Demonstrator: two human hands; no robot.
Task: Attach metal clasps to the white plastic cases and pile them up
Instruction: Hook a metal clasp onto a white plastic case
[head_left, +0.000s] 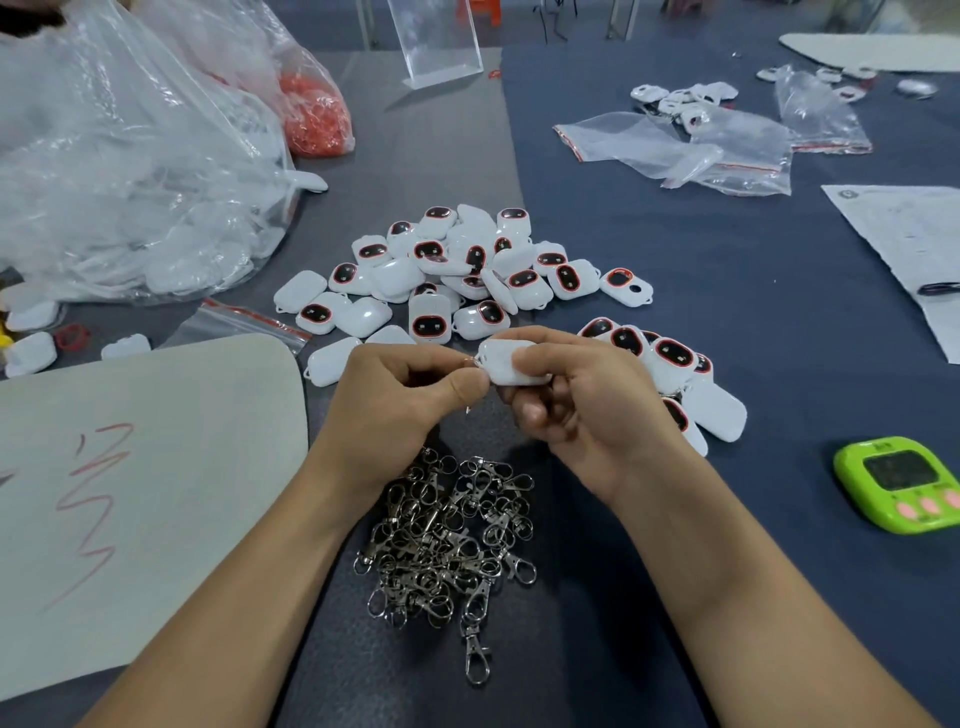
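Observation:
My right hand (582, 395) grips a white plastic case (506, 364) just above the table's middle. My left hand (400, 400) pinches a metal clasp (470, 364) at the case's left end; most of the clasp is hidden by my fingers. A heap of loose metal clasps (447, 540) lies below my hands. Several loose white cases (457, 270) with dark red-rimmed windows lie in a heap behind my hands. A smaller pile of cases (675, 374) sits just right of my right hand.
A big clear bag of white parts (119, 156) fills the left. A beige mat (130, 493) with red marks lies at the near left. A green timer (901, 483) stands at the right, empty zip bags (701, 150) at the far right, a paper sheet (904, 234) beyond.

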